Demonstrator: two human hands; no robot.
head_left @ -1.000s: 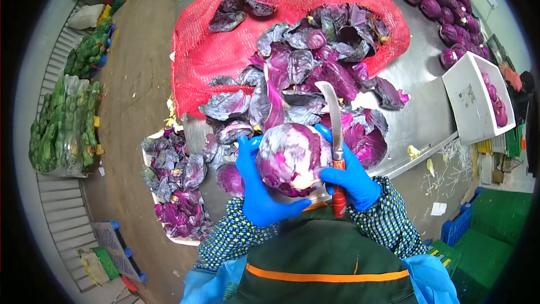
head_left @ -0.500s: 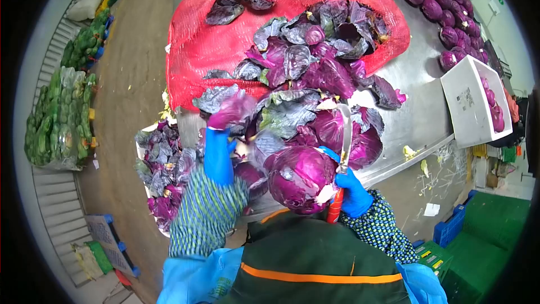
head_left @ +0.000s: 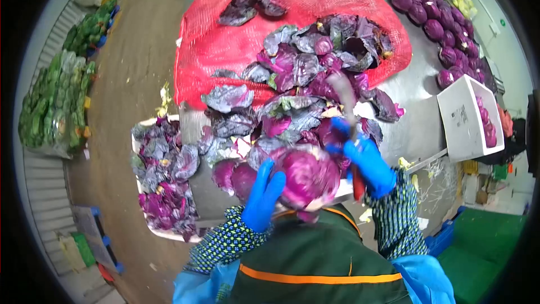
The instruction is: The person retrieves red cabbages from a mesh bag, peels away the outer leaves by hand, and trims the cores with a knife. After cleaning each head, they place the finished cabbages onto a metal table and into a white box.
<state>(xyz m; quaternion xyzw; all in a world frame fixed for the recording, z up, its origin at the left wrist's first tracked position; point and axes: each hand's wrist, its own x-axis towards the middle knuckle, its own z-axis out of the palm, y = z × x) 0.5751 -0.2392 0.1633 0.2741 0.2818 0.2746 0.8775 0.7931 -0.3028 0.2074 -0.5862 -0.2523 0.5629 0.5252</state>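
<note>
A red cabbage head (head_left: 309, 177) is held close to my body at the near edge of the steel table (head_left: 419, 93). My left hand (head_left: 263, 196), in a blue glove, cups its left side. My right hand (head_left: 365, 160), also gloved, grips a red-handled knife (head_left: 350, 129) whose curved blade points up and away, blurred by motion. Loose purple outer leaves (head_left: 292, 112) lie on the table just beyond the cabbage.
A red mesh sack (head_left: 225, 45) lies spread over the far table under more leaves. Trimmed cabbages (head_left: 444, 28) are piled far right beside a white box (head_left: 464, 115) holding more. A tray of discarded leaves (head_left: 163, 180) sits lower left. Bagged green vegetables (head_left: 53, 101) rest at left.
My left hand flung a leaf onto the table, then came back to the cabbage's left side. My right hand and knife lifted off the cabbage and moved right.
</note>
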